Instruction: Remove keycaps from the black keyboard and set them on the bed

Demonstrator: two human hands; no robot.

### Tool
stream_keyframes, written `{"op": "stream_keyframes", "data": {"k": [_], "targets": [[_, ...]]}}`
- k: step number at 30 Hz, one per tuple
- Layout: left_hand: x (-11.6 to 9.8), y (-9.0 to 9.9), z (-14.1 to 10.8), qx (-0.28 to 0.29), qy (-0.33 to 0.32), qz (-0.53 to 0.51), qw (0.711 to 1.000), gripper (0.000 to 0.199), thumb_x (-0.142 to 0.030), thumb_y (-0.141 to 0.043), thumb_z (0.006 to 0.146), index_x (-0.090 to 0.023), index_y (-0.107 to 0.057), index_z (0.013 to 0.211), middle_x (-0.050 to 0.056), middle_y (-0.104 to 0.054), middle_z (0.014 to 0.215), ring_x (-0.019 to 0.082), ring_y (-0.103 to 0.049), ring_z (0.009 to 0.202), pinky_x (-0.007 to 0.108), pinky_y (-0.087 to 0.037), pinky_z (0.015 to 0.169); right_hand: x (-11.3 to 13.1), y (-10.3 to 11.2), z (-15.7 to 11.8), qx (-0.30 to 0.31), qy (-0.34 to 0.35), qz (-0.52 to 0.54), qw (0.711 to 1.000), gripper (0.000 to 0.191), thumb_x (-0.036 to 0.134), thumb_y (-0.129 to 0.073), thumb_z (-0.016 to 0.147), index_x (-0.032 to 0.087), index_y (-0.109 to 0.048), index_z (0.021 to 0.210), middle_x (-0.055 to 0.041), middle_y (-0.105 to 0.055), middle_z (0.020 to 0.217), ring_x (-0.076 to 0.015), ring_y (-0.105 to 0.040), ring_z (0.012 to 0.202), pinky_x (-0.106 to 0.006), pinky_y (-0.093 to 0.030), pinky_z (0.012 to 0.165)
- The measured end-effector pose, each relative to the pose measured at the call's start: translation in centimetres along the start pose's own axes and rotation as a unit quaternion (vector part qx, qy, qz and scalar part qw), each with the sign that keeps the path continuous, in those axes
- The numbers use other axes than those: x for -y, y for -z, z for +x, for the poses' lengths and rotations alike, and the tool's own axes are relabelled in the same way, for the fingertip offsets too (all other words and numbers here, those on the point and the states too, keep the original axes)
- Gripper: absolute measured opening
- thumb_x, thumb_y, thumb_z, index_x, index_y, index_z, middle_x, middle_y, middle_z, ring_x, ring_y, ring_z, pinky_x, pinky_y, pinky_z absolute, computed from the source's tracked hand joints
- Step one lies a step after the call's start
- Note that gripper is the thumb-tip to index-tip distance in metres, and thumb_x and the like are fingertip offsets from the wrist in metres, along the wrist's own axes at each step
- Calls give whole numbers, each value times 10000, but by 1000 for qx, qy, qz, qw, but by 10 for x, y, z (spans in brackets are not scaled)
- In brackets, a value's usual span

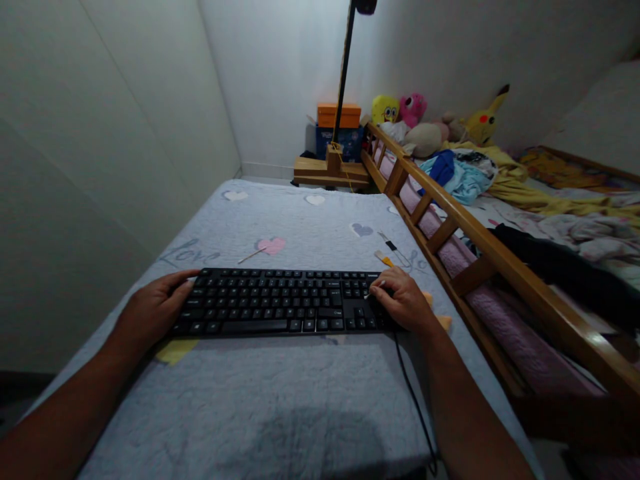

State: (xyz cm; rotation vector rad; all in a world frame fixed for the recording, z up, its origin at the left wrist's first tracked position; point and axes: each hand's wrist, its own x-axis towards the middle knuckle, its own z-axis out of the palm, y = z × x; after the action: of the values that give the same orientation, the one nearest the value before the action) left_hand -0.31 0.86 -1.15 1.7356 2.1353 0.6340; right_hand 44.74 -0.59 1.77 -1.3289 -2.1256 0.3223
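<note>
A black keyboard (280, 301) lies flat across the bedspread in front of me. My left hand (153, 303) grips its left end, with a finger along the top corner. Over the number pad, my right hand (400, 297) pinches a thin white cotton swab (370, 294), its tip down by the keys. Some number keys are hidden under that hand. Another cotton swab (251, 255) rests on the bedspread behind the keyboard. Behind my right hand lie a small brush with a yellow handle (384, 259) and a thin metal tool with a black band (391, 245).
The keyboard's black cable (413, 393) runs down the right side of the bedspread (280, 400). A wooden bed rail (460, 220) borders the right, with clothes and plush toys (413, 109) beyond it. A stand on a wooden base (320, 171) and an orange box (339, 115) are at the back.
</note>
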Motion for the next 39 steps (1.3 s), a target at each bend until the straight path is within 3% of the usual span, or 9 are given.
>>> {"op": "stream_keyframes", "data": {"k": [17,39], "targets": [[-2,0,1,-3,-7,6,1000,550,-490,-385,827,-191,-642,1210,70,-686,1183,243,-631,1048,349,-461,949,2,-10,5,-38,4,-9,999,160,205,-550,880,210,-625,740,-30,-634,749,-206,-547,816,-399,-420,828],[-6,3,-1,-1,-2,3,1000,542,-485,-391,839,-181,-643,1211,86,-691,1170,247,-642,1033,349,-471,935,-2,-12,5,-37,-9,-22,999,160,199,-547,883,211,-629,747,-37,-637,756,-218,-546,832,-406,-411,847]]}}
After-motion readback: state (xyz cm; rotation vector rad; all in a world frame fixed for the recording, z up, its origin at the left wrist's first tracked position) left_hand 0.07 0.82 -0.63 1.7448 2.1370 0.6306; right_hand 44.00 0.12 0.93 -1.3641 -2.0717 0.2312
